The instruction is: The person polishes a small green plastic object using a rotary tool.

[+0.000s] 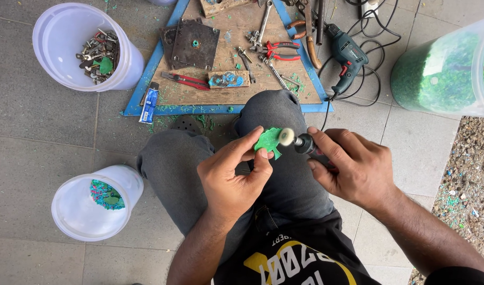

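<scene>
makeshift outdoor workshop on a paved floor, blue-edged triangular wooden work board (236, 95) loaded with red-handled pliers (281, 51) and a wrench (263, 24), corded power drill (347, 58), white buckets (68, 31) of metal bits, green plastic shavings all over

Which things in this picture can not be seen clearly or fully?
- Rotary tool, head view: body hidden inside the right hand.
- Green piece: partly covered by left hand fingers.
- Big tub of green chips: cut off by the right edge.
- Metal bits in the bucket: too small to identify.
</scene>
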